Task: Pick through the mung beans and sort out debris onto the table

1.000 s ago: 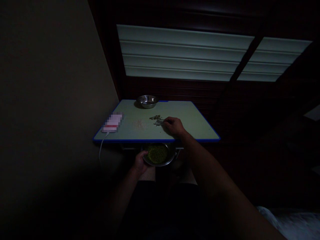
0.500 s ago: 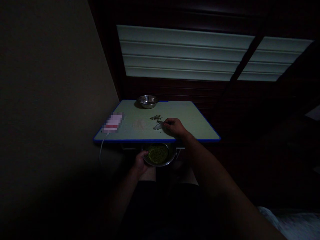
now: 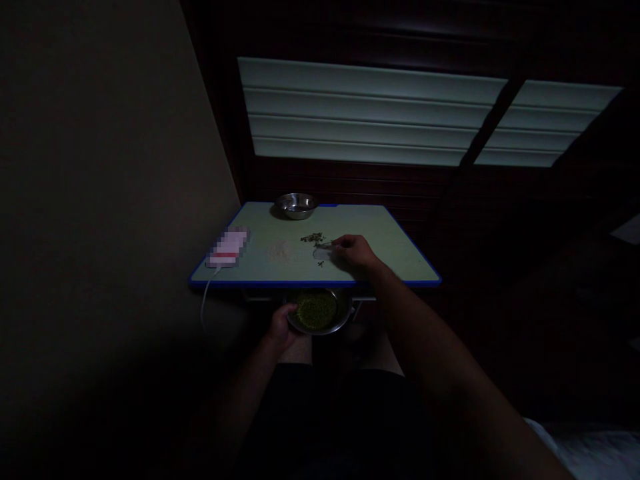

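Observation:
My left hand (image 3: 281, 329) grips the rim of a steel bowl of green beans (image 3: 317, 311), held just below the near edge of the small table (image 3: 400, 253). My right hand (image 3: 356, 251) rests on the tabletop with its fingers closed on a small pale scoop or spoon (image 3: 323, 251), whose tip lies flat on the surface. A little heap of dark green beans (image 3: 312, 237) sits just beyond the tool. A few loose beans (image 3: 320, 264) lie in front of it. A pale heap of grains (image 3: 279, 251) is to the left.
An empty steel bowl (image 3: 296, 205) stands at the table's far edge. A phone-like device (image 3: 227, 247) with a white cable (image 3: 205, 303) lies at the left edge. A wall is on the left, dark shuttered windows behind; the room is very dim.
My right hand has shifted the pale tool slightly back toward the bean heap, leaving a few loose beans nearer the table's front. The left hand and its bowl have barely moved.

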{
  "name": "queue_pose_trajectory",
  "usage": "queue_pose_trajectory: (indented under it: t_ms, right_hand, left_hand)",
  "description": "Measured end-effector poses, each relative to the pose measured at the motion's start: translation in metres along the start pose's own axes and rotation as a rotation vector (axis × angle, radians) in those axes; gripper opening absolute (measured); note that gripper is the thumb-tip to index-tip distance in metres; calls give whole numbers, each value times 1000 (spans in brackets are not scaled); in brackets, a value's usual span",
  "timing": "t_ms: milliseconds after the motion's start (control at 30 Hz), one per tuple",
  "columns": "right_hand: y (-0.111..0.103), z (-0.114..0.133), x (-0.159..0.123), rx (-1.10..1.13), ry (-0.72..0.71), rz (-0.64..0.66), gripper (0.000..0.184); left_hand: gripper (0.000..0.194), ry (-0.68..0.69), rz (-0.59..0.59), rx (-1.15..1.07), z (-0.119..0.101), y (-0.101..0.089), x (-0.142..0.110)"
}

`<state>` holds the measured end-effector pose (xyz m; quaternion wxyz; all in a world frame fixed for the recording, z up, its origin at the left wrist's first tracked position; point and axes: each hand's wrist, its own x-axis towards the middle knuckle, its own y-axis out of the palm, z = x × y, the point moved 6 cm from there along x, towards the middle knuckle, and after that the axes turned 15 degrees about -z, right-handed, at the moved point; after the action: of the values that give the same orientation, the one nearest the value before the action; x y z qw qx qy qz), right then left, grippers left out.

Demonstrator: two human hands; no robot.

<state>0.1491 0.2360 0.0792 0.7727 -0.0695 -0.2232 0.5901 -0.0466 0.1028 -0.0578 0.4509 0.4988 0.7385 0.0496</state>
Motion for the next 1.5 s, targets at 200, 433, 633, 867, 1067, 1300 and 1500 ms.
queue_pose_trajectory:
  t_ms: [200, 433, 633, 867, 1067, 1300, 1500]
  right_hand:
    - [4, 8, -7, -192, -79, 81, 25]
    - [3, 16, -22, -223, -127, 154, 25]
    - [6, 19, -34, -197, -117, 243, 23]
    - [7, 24, -43, -132, -62, 304, 22]
    - [7, 23, -44, -88, -80, 313, 21]
    - [5, 21, -48, -4, -45, 340, 24]
    - [5, 20, -48, 47, -40, 346, 26]
  left_hand:
    - [39, 5, -9, 2, 1, -1, 1]
    - [43, -7, 12, -18, -1, 2, -3]
    - [41, -1, 10, -11, 0, 1, -2]
    - [39, 19, 7, 1, 1, -2, 2]
    - [36, 28, 11, 4, 0, 0, 0]
    - [46, 20, 4, -31, 0, 0, -1]
    - [43, 0, 9, -33, 0, 0, -1]
